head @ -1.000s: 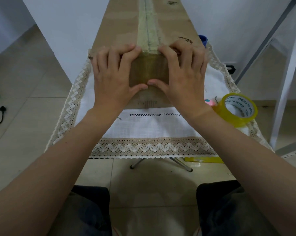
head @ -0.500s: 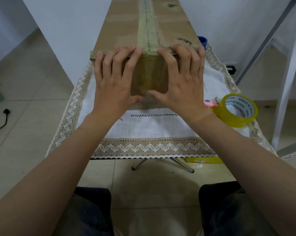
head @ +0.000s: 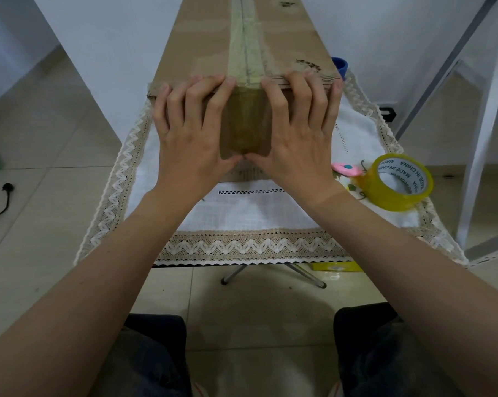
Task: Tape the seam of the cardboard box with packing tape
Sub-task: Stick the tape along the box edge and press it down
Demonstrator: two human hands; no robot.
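Note:
A long cardboard box point(head: 202, 38) lies on the table, running away from me. A yellowish strip of packing tape point(head: 245, 38) covers its top seam and folds down over the near end face point(head: 245, 121). My left hand point(head: 190, 130) and my right hand point(head: 299, 133) lie flat against that end face on either side of the tape. Their fingers are spread, with the tips at the box's top edge. The two thumbs meet at the tape's lower end. The roll of yellow packing tape point(head: 396, 184) lies on the cloth to the right, apart from both hands.
A white cloth with lace trim point(head: 242, 213) covers the small folding table. A pink and teal small tool point(head: 346, 169) lies beside the roll. A blue cup point(head: 339, 65) stands right of the box. A white metal frame point(head: 485, 110) rises at the right; a cable plug point(head: 7, 187) lies on the floor at the left.
Both hands went from curled over the box's top edge to flat on the end face, and the thumbs slid down and together along the tape.

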